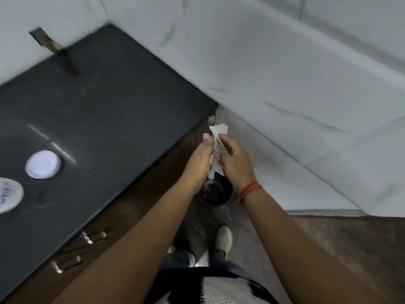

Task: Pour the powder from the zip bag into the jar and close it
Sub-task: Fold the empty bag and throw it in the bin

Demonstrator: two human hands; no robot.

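Head view: both hands meet just right of centre, off the bench edge and above the floor. Left hand (202, 157) and right hand (234, 163) each have the grip closed on the zip bag (218, 133), a crumpled pale bag pinched between them, its top end sticking up toward 12 o'clock. Directly below the hands, toward 6 o'clock, sits a dark round container (213, 191) on the floor; whether it is the jar cannot be told. Dark bench (98, 102) fills the 9 o'clock side. On it lie a white round lid (43, 164) and, at the frame's left edge, a white lid with handwriting (8, 197). A red thread band (252, 189) circles the right wrist.
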